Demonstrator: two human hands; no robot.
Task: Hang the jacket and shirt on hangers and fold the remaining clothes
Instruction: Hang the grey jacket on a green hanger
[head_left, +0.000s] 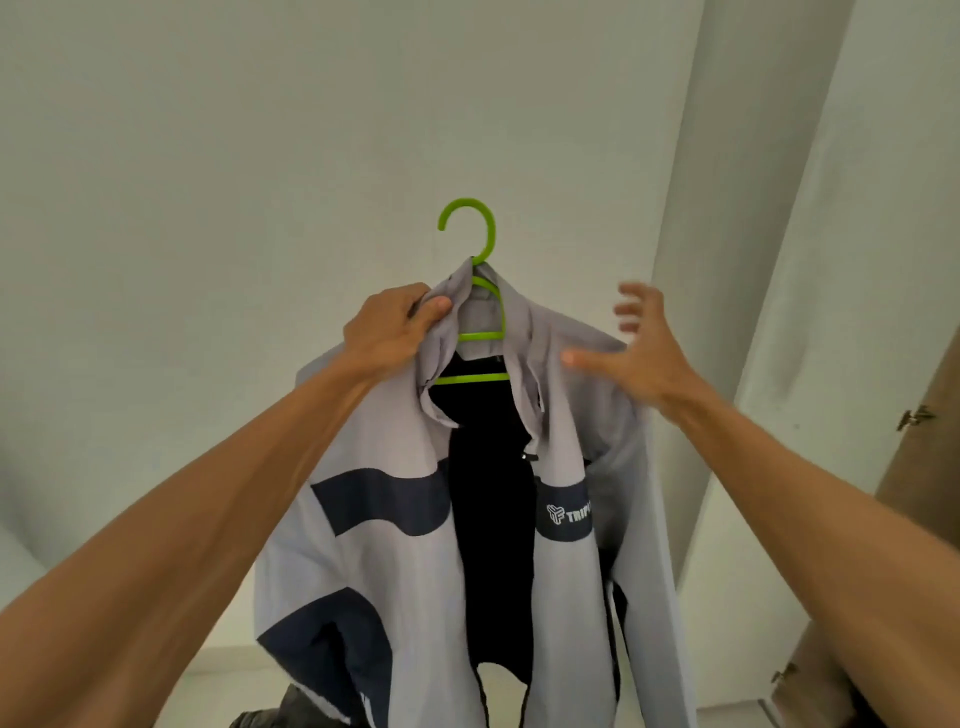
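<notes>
A light grey jacket (374, 551) with dark blue bands and a black lining hangs open on a green plastic hanger (470, 228), held up in front of me. The hanger's hook sticks out above the collar and hooks onto nothing visible. My left hand (392, 327) grips the jacket's collar at the left shoulder. My right hand (636, 348) hovers at the right shoulder with fingers spread and holds nothing; whether it touches the cloth is unclear.
A plain white wall fills the background. On the right stands a white wardrobe side with a brown door (924, 467) and metal hinges. Dark clothing (280, 714) shows at the bottom edge below the jacket.
</notes>
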